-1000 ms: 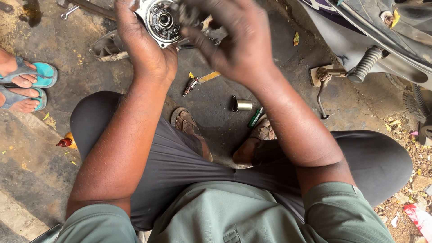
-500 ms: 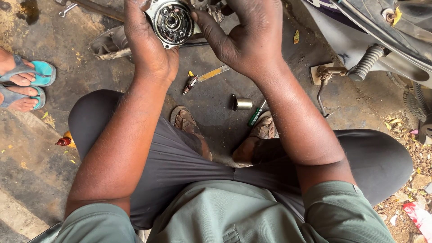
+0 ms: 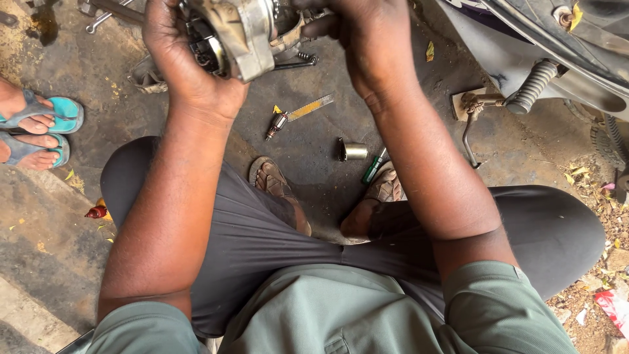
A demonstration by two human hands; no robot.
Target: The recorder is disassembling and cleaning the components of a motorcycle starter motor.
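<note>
- A person squats on a stained concrete floor, seen from above, with both bare arms stretched forward and knees spread wide.
- The left hand is wrapped around a greasy metal engine part, fingers clenched on its left side, palm toward the camera.
- The engine part is held up in the air at the top of the view, between the two hands, turned edge-on so its pale rim faces the camera.
- The right hand grips the right side of the same part, its fingers curled over the top edge; the fingertips run out of view.
- Below the hands, on the floor, lies a small screwdriver with a dark handle, touching a yellow strip that points up to the right.
- Near it, to the right, a short metal cylinder lies on its side, just beside a green-handled tool.
- The person's own feet in brown sandals sit close together under the raised part.
- At the left edge another person's feet in turquoise flip-flops stand well apart from the work.
- At the upper right is part of a motorbike, with a ribbed footrest and a bent metal lever beneath it.
- A spanner lies at the top left of the floor.
- The person wears dark grey trousers and a grey-green shirt.
</note>
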